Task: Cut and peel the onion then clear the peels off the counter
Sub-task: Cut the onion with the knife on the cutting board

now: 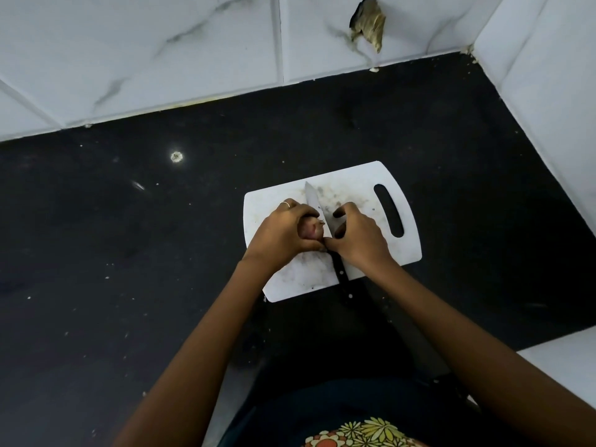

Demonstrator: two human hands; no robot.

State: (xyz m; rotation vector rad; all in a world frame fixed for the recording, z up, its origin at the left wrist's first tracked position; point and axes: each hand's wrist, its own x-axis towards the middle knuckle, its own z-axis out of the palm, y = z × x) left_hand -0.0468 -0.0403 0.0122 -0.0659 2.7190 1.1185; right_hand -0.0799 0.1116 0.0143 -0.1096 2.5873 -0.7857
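**Onion held on the board, knife beside it**

A black desk (129,253) runs beneath white marbled wall tiles (145,43); a white cutting board (354,188) lies right of centre. At centre frame the left hand (280,233) curls round the onion (311,230), still in its skin. The knife (317,206) lies just right of it, blade pointing to the upper frame. The right hand (358,237) hovers over the handle with fingers curled; whether it grips is unclear. Judged step: preparing the first cut. Next, a firm handle grip and a steadied onion.

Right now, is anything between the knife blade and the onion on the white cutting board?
Nothing visible. The steel knife blade lies right beside the reddish onion, which the left hand grips; the right hand holds the knife.
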